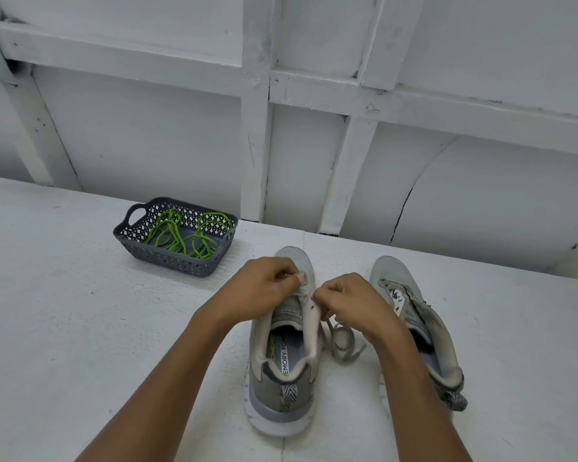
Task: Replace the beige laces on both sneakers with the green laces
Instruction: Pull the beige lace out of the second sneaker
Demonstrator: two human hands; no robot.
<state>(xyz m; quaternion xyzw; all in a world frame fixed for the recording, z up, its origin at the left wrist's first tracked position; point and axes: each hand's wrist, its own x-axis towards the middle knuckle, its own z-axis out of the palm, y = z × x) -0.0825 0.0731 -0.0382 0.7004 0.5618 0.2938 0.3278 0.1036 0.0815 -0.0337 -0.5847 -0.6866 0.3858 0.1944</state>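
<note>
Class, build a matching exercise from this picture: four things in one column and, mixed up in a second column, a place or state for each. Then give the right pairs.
Things
1. green laces
2. basket
3. sneaker on the left
4. sneaker on the right

Place or state
A. eyelets bare, untouched
B. grey, with a handle
C. lying loose in the basket
D. left hand and right hand pinch its beige lace

Pairs: 1-C, 2-B, 3-D, 4-A
</note>
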